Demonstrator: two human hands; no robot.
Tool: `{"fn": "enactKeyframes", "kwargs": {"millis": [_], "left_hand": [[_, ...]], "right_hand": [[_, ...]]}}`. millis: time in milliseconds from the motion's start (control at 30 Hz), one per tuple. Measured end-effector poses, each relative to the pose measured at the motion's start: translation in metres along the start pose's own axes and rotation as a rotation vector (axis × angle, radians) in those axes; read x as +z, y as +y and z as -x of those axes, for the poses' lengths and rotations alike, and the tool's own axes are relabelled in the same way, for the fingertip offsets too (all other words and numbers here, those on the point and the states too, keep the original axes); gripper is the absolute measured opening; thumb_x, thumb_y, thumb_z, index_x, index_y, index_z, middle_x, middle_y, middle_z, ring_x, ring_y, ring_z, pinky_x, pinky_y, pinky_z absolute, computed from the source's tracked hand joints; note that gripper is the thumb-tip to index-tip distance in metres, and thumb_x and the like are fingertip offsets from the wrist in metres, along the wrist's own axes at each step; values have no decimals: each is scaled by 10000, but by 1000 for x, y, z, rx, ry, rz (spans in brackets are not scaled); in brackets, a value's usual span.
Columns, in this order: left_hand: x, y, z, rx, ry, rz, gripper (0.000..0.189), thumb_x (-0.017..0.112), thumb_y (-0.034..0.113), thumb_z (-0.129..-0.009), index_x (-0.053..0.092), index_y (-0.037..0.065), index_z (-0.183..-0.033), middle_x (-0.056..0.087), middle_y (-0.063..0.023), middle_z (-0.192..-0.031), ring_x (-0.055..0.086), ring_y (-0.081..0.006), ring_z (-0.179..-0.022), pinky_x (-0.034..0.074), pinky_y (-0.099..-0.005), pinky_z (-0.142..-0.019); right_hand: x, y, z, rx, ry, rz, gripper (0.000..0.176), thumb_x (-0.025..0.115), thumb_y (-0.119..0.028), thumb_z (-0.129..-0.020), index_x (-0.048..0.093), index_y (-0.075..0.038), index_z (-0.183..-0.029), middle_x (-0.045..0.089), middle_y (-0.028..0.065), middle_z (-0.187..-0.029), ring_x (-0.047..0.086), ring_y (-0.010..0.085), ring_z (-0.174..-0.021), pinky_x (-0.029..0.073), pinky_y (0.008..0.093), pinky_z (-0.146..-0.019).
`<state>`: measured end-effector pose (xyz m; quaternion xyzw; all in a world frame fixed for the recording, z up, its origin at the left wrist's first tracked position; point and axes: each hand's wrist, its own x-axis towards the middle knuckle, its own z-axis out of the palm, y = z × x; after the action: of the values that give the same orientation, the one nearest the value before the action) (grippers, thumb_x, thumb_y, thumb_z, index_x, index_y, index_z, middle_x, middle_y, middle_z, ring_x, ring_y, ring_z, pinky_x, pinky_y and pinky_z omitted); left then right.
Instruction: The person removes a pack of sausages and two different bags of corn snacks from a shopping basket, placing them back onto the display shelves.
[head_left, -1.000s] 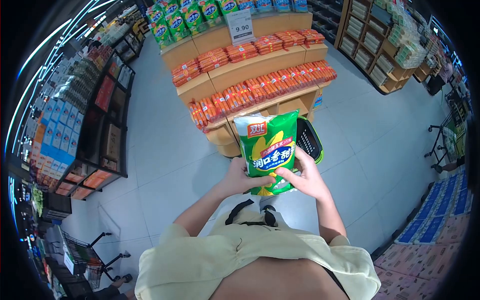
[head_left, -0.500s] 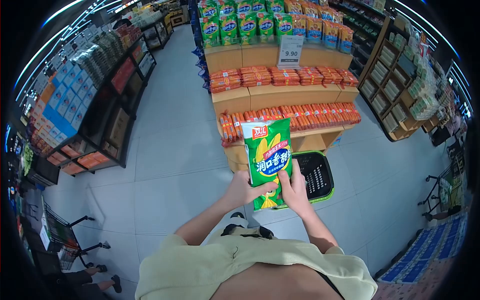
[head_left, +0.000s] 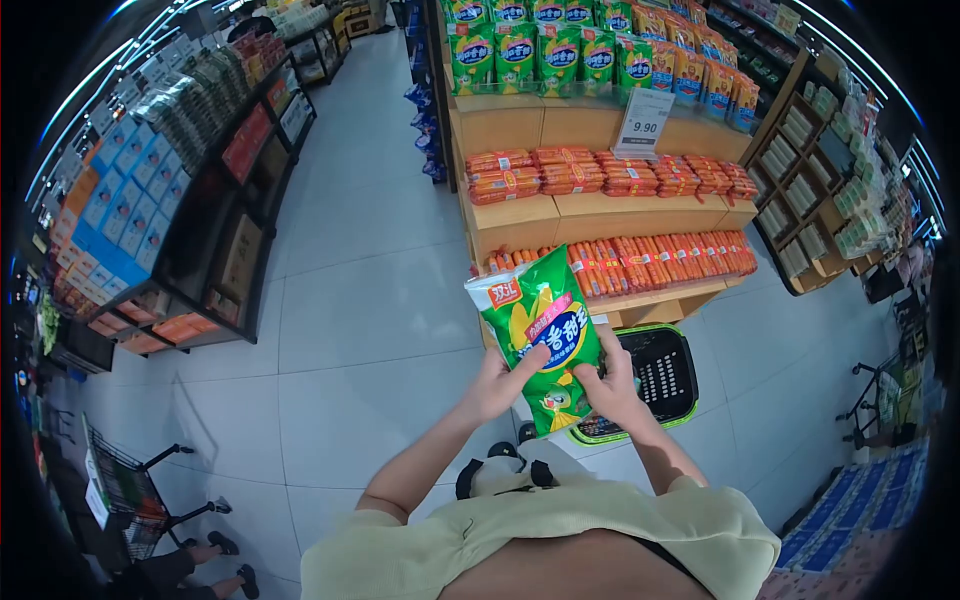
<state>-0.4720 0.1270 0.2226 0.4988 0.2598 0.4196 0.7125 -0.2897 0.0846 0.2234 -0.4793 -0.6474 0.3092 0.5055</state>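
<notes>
Left grip (head_left: 495, 388) and right grip (head_left: 614, 388) clasp the green packet (head_left: 550, 310) between them, basket (head_left: 675, 360) at four o'clock; the packet has tipped from twelve toward eleven, so the left thumb (head_left: 534, 361) hides some lettering (head_left: 570, 338).

1) The left forearm (head_left: 420, 465) extends forward and slants inward
2) The right forearm (head_left: 664, 452) also extends forward, slanting inward
3) The left hand (head_left: 500, 385) and the right hand (head_left: 615, 390) are near each other, both gripping
4) Both thumbs (head_left: 529, 369) lie uppermost, their tips turned inward
</notes>
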Motion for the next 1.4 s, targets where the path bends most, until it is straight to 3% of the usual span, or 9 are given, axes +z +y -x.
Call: {"fn": "enactKeyframes", "kwargs": {"millis": [333, 467, 533, 733, 933, 1033, 1200, 1367, 1400], "left_hand": [[-61, 28, -118, 153, -62, -62, 344, 591, 162, -908, 507, -17, -1189, 592, -68, -1130, 546, -113, -1019, 455, -284, -863], [-77, 42, -191, 197, -62, -185, 314, 599, 163, -902, 544, -17, -1154, 616, -64, -1081, 562, -103, -962, 469, -280, -830], [-94, 53, -223, 85, -136, -258, 391, 583, 164, -911, 460, 18, -1252, 566, -45, -1165, 533, -126, -1043, 441, -295, -883], [-132, 93, -303, -75, -108, -367, 296, 628, 158, -882, 558, 6, -1127, 619, -58, -1044, 574, -114, -952, 483, -301, -820], [-172, 126, -394, 225, -61, -393, 262, 695, 142, -825, 622, -12, -1024, 657, -43, -921, 593, -68, -760, 476, -228, -631], [-197, 164, -445, 242, 13, -494, 223, 712, 141, -807, 634, -2, -959, 651, -28, -805, 551, -49, -573, 416, -202, -471], [-213, 186, -535, 386, -56, -514, 272, 731, 207, -791, 614, -3, -919, 625, -22, -713, 517, -52, -487, 397, -206, -425], [-213, 166, -596, 135, -118, -855, 419, 723, 244, -786, 526, -29, -1035, 627, -88, -712, 608, -135, -524, 475, -256, -482], [-217, 151, -602, 131, -124, -843, 419, 723, 244, -786, 526, -29, -1035, 627, -88, -712, 608, -135, -524, 475, -256, -482]], "right_hand": [[7, 50, -130, -20, 93, 266, 386, 653, -332, -813, 561, -10, -1004, 618, 119, -653, 623, 276, -554, 456, 344, -519], [9, 94, -194, -167, 284, 122, 294, 687, -233, -789, 588, 1, -938, 629, 103, -646, 639, 206, -545, 469, 319, -509], [-3, 92, -220, 116, 179, -30, 295, 709, -205, -772, 591, 5, -942, 638, 96, -652, 635, 160, -526, 468, 283, -485], [-8, 118, -313, -12, 235, 123, 377, 786, -276, -708, 601, -6, -895, 621, 81, -628, 614, 141, -510, 458, 271, -471], [-9, 119, -418, -146, 288, 293, 469, 726, -395, -753, 569, -34, -1007, 575, 70, -556, 583, 226, -450, 450, 322, -447], [-4, 97, -475, 2, 235, 469, 505, 645, -408, -822, 505, -17, -1109, 600, 129, -652, 621, 290, -593, 477, 383, -547], [-10, 110, -555, -308, 478, 546, 502, 555, -339, -894, 418, 29, -1207, 538, 245, -1055, 514, 370, -1010, 394, 449, -842], [-14, 168, -564, -216, 619, 946, 554, 609, -385, -834, 453, 23, -1175, 565, 180, -915, 545, 316, -908, 371, 412, -855], [-15, 179, -561, -32, 516, 937, 537, 623, -388, -824, 479, 9, -1156, 595, 136, -861, 561, 276, -865, 371, 400, -860]]}}
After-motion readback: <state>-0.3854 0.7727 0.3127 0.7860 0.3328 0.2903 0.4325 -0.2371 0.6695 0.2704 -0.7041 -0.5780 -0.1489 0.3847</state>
